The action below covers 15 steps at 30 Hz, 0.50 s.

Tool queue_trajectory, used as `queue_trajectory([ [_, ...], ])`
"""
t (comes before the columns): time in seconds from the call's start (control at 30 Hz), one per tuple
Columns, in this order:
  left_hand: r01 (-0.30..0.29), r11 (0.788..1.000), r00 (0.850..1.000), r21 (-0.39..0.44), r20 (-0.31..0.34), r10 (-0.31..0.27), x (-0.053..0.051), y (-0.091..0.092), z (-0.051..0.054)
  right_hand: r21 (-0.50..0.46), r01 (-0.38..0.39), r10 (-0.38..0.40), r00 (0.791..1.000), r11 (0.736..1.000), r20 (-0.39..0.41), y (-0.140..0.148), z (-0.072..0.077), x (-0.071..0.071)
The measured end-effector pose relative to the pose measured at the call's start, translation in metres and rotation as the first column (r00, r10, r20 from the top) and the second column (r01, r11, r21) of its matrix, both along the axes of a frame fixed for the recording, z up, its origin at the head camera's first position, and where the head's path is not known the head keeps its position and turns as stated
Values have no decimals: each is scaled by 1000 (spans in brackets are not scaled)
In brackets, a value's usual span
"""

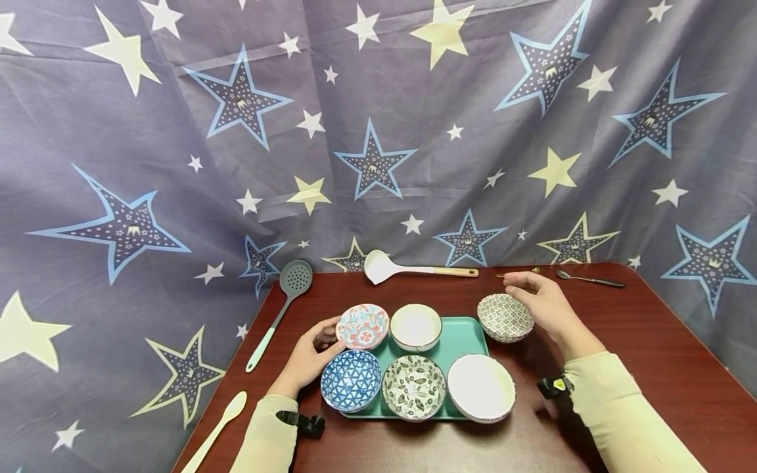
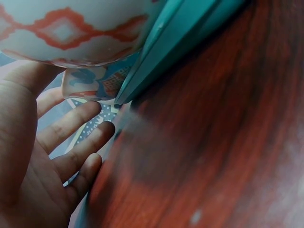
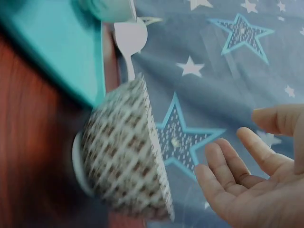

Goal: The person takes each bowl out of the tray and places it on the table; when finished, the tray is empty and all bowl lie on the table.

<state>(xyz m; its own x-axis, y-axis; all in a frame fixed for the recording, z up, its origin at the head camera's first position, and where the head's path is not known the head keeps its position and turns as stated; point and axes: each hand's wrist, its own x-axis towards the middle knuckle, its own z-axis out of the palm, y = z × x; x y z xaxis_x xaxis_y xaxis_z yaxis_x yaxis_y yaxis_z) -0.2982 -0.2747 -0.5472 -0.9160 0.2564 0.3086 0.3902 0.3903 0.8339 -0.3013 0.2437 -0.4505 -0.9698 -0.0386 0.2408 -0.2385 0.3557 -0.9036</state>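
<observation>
My left hand (image 1: pixel 310 355) is at the left edge of a red-and-blue patterned bowl (image 1: pixel 363 326), fingers beside its rim. The left wrist view shows those fingers (image 2: pixel 76 156) spread and fairly straight, the thumb by a nearer bowl with red diamonds (image 2: pixel 64 28). A blue triangle-patterned bowl (image 1: pixel 351 381) sits just in front. On the right, my right hand (image 1: pixel 547 309) hovers beside a small brown-and-white checked bowl (image 1: pixel 505 318). In the right wrist view that hand's fingers are loosely bent, with a gap between them and the bowl. The checked bowl stands on the table, off the tray's right edge.
A green tray (image 1: pixel 461 335) bears several bowls, among them a cream bowl (image 1: pixel 416 326), a leaf-patterned bowl (image 1: pixel 413 387) and a white bowl (image 1: pixel 481 387). A slotted skimmer (image 1: pixel 296 279), a ladle (image 1: pixel 381 266), a pale spoon (image 1: pixel 233 406) and a small spoon (image 1: pixel 591 280) lie around it.
</observation>
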Motion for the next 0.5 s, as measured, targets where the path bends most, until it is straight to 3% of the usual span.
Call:
queue_trajectory([
  [0.27, -4, 1000, 1000, 0, 17, 4, 1, 1, 2, -39, -106, 108, 993, 994, 54, -29, 14, -9],
  [0.5, -2, 1000, 1000, -1, 11, 2, 1, 1, 2, -41, -176, 180, 979, 983, 96, -50, 11, -19],
])
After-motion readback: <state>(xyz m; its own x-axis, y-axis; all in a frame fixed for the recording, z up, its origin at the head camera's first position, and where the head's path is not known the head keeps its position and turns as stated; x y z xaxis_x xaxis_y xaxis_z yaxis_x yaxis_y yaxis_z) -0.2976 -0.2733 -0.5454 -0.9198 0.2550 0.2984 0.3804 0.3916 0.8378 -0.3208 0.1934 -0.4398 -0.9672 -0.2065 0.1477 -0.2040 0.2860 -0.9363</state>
